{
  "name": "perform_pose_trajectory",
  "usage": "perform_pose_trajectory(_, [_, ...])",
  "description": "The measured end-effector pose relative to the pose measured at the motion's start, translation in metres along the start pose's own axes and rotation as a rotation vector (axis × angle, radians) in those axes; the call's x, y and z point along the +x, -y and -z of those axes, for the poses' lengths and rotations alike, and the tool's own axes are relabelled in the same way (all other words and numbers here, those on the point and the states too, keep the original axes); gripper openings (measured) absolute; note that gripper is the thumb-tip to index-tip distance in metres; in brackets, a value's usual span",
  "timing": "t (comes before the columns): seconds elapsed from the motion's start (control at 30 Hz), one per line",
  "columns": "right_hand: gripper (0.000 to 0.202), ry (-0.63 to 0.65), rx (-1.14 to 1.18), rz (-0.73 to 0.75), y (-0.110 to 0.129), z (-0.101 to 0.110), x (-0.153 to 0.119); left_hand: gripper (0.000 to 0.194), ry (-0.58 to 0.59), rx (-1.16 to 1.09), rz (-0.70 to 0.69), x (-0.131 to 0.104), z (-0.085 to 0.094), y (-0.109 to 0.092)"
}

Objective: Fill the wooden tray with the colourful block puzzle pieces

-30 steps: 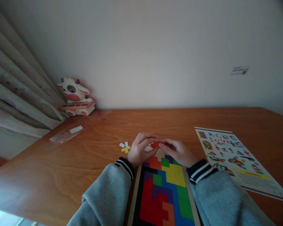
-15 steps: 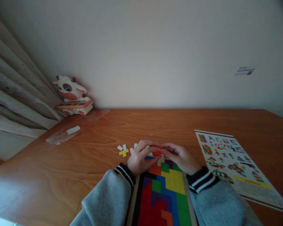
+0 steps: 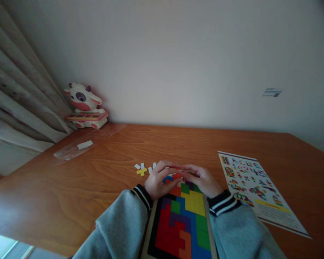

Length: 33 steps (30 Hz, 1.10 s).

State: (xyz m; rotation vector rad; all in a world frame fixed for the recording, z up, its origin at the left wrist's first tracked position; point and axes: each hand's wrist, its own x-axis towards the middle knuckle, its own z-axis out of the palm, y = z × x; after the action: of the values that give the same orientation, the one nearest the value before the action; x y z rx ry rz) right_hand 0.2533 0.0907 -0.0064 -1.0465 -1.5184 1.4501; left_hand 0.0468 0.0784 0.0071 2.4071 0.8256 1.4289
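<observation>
A puzzle board [image 3: 150, 230] with a pale rim lies in front of me, largely filled with flat pieces in red, blue, green, yellow, purple and orange. Over its far end, my left hand [image 3: 160, 180] and my right hand [image 3: 201, 178] meet with fingertips close together. Between them is a red puzzle piece [image 3: 176, 176], partly covered by the fingers of both hands. Just left of my left hand, a yellow cross-shaped piece [image 3: 142, 172] and several small white pieces [image 3: 137, 166] lie on the table.
A printed pattern sheet [image 3: 255, 187] lies to the right on the wooden table [image 3: 110, 172]. At the back left stand a toy cow with a keyboard [image 3: 86, 106] and, before it, a clear plastic bag [image 3: 70, 153]. A curtain [image 3: 18, 93] hangs at the left.
My view has tilted and shifted slightly. Both hands stay together at the board's far end, around the red puzzle piece, with only small finger movement.
</observation>
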Motion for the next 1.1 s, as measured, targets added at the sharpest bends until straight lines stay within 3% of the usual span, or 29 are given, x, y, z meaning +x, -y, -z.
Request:
perform_pose_trajectory(0.23, [0.055,-0.090,-0.140,0.034,0.003,0.017,-0.007,0.016,-0.036,-0.016,0.089,-0.004,0.002,0.013])
perform_pose_trajectory(0.5, [0.038,-0.145,-0.364,0.041,-0.008,0.051,-0.018,0.019,0.038,0.022,0.329,-0.004,0.004,0.026])
perform_pose_trajectory(0.6, [0.038,-0.135,-0.394,0.043,-0.015,0.054,-0.018,0.027,-0.040,-0.178,0.468,-0.002,0.000,0.026])
perform_pose_trajectory(0.73, [0.048,-0.146,-0.420,0.051,-0.019,0.057,-0.018,0.044,-0.303,-0.680,0.814,0.004,-0.001,0.031])
perform_pose_trajectory(0.87, [0.045,-0.130,-0.444,0.051,-0.016,0.060,-0.019,0.035,-0.525,-1.048,1.033,0.011,0.007,0.035])
perform_pose_trajectory(1.1, [0.039,-0.128,-0.527,0.029,-0.014,0.060,-0.022,0.030,-0.549,-1.208,1.204,0.011,0.011,0.036])
